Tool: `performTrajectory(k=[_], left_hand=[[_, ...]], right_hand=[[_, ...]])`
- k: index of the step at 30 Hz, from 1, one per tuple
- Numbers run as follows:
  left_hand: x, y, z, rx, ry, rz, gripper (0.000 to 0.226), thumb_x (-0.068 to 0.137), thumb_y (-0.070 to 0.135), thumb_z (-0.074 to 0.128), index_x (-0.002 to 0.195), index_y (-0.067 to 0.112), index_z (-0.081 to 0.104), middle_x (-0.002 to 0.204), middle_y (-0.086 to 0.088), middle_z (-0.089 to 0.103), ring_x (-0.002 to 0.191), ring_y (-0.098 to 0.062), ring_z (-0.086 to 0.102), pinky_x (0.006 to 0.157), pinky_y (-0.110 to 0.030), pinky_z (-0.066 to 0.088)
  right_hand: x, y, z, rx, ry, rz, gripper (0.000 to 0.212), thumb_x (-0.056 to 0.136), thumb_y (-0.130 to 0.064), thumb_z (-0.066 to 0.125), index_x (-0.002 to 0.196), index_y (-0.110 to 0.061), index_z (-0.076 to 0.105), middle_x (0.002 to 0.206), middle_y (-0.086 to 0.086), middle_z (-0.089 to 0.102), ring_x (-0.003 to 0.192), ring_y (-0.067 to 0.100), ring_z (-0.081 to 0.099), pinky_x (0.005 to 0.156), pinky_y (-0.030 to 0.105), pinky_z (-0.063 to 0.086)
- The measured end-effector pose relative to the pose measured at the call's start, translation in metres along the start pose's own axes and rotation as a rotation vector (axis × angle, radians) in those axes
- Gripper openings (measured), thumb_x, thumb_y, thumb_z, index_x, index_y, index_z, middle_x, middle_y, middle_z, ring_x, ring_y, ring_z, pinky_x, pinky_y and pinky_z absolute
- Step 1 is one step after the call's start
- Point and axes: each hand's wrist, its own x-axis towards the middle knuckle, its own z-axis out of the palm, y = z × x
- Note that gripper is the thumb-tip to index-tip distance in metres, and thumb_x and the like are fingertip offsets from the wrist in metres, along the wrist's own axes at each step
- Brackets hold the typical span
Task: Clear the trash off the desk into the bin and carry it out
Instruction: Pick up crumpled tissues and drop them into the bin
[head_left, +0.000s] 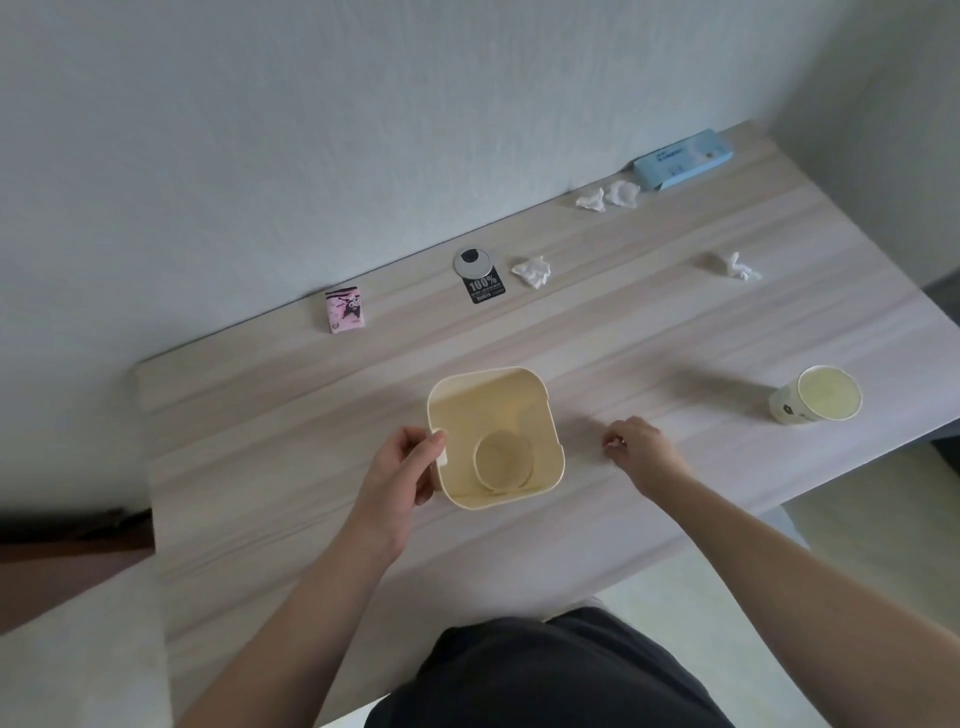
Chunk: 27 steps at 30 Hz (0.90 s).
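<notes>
A cream square bin (540, 410) stands on the wooden desk (675, 332), with a round paper cup lying inside it. My left hand (402, 465) grips the bin's left rim, thumb at the edge. To the right of the bin, my right hand (641, 449) hovers over the desk with its fingers curled and seems to hold nothing. Crumpled white tissues lie farther back: one (532, 271) by the cable hole, two (608, 195) near the wall, one (735, 266) at the right. A paper cup (815, 396) stands at the right edge.
A pink packet (346, 310) lies at the back left. A black tag (484, 290) sits beside the grey cable grommet (471, 261). A blue tissue box (683, 158) rests against the wall at the back right. The desk's right edge drops to the floor.
</notes>
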Motion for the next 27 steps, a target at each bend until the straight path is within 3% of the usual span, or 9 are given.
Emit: performTrajectory(k=[4, 8, 13, 17, 20, 24, 27], left_hand=[[0.0, 0.001, 0.0, -0.006, 0.035, -0.004, 0.04, 0.067, 0.045, 0.073, 0.082, 0.013, 0.054, 0.055, 0.005, 0.044, 0.047, -0.009, 0.036, 0.045, -0.023, 0.029], [-0.003, 0.001, -0.003, -0.004, 0.058, 0.006, 0.039, 0.069, 0.044, 0.072, 0.082, 0.013, 0.053, 0.054, 0.006, 0.043, 0.048, -0.009, 0.036, 0.045, -0.022, 0.029], [-0.009, 0.0, -0.008, -0.017, 0.077, 0.007, 0.036, 0.072, 0.042, 0.072, 0.081, 0.014, 0.052, 0.054, 0.005, 0.047, 0.048, -0.009, 0.038, 0.045, -0.023, 0.03], [-0.014, -0.004, -0.016, -0.058, 0.091, -0.005, 0.039, 0.071, 0.042, 0.072, 0.083, 0.012, 0.052, 0.054, 0.005, 0.047, 0.046, -0.009, 0.038, 0.045, -0.024, 0.029], [-0.016, -0.005, -0.023, -0.082, 0.104, -0.02, 0.039, 0.07, 0.042, 0.074, 0.083, 0.012, 0.052, 0.058, 0.002, 0.045, 0.049, -0.012, 0.035, 0.046, -0.026, 0.028], [-0.018, -0.005, -0.034, -0.131, 0.11, -0.002, 0.042, 0.069, 0.041, 0.076, 0.086, 0.011, 0.051, 0.059, 0.0, 0.046, 0.048, -0.011, 0.036, 0.045, -0.025, 0.029], [-0.021, -0.004, -0.044, -0.164, 0.119, 0.029, 0.042, 0.07, 0.04, 0.076, 0.085, 0.011, 0.05, 0.056, 0.002, 0.045, 0.047, -0.011, 0.035, 0.044, -0.024, 0.029]], right_hand=[[0.002, -0.023, -0.016, 0.207, 0.134, -0.017, 0.008, 0.085, -0.017, 0.066, 0.083, -0.022, 0.061, 0.089, 0.001, 0.062, 0.074, 0.012, 0.061, 0.061, 0.017, 0.042], [0.009, -0.062, -0.037, 0.292, 0.258, -0.159, 0.014, 0.084, -0.013, 0.069, 0.083, -0.025, 0.061, 0.089, -0.004, 0.056, 0.072, 0.001, 0.058, 0.061, 0.001, 0.039], [0.011, -0.122, -0.072, 0.38, 0.412, -0.294, 0.014, 0.081, -0.013, 0.072, 0.082, -0.024, 0.063, 0.089, -0.003, 0.052, 0.07, -0.003, 0.055, 0.062, 0.002, 0.039], [-0.015, -0.175, -0.075, 0.175, 0.327, -0.626, 0.015, 0.077, -0.006, 0.074, 0.085, -0.015, 0.065, 0.087, 0.0, 0.055, 0.065, 0.011, 0.057, 0.062, 0.02, 0.047], [-0.037, -0.207, -0.063, 0.084, 0.22, -0.81, 0.015, 0.074, -0.002, 0.076, 0.083, -0.008, 0.067, 0.085, 0.005, 0.059, 0.063, 0.013, 0.06, 0.059, 0.024, 0.048], [-0.05, -0.233, -0.032, -0.035, 0.043, -0.807, 0.002, 0.083, -0.007, 0.069, 0.084, -0.006, 0.069, 0.086, 0.009, 0.063, 0.068, 0.025, 0.062, 0.058, 0.033, 0.05], [-0.054, -0.244, -0.006, -0.086, -0.109, -0.716, 0.013, 0.09, -0.011, 0.059, 0.095, -0.007, 0.07, 0.095, 0.009, 0.064, 0.077, 0.029, 0.063, 0.066, 0.037, 0.051]])
